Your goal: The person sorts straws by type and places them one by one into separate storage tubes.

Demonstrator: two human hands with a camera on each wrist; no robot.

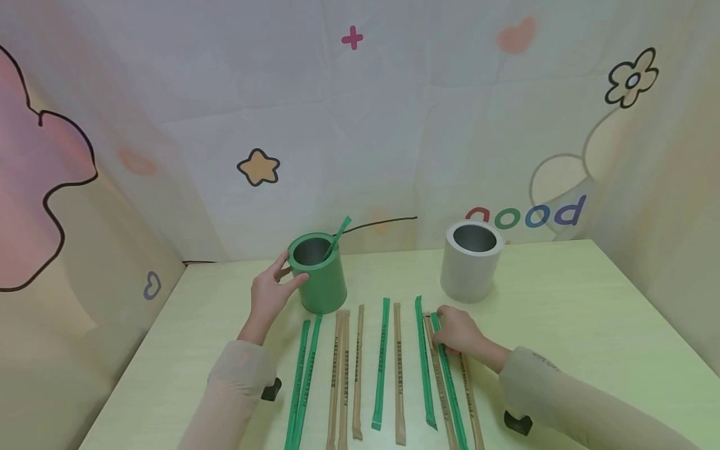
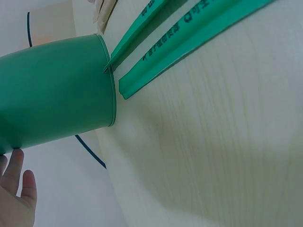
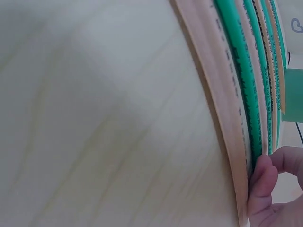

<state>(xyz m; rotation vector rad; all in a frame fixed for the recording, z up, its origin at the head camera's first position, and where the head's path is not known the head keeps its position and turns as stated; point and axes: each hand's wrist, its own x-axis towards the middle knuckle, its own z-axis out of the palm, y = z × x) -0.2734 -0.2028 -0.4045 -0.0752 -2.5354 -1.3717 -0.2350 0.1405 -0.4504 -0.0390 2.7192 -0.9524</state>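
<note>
A green cup [image 1: 322,275] stands on the pale table [image 1: 574,312] with one green wrapped straw [image 1: 339,233] leaning out of it. My left hand [image 1: 272,292] grips the cup's left side, thumb in front and fingers behind the rim; in the left wrist view the cup [image 2: 52,94] fills the left above my fingers [image 2: 16,189]. Several green and brown wrapped straws lie in a row in front. My right hand [image 1: 458,331] rests on the rightmost ones, its curled fingers pinching the far end of a green straw [image 1: 444,362]. The right wrist view shows those fingers [image 3: 265,177] against the straw edges [image 3: 241,85].
A grey cup [image 1: 471,259] stands to the right of the green one, just beyond my right hand. A patterned cloth backdrop closes in the table at the back and both sides. Two green straws [image 2: 189,38] lie close to the green cup's base.
</note>
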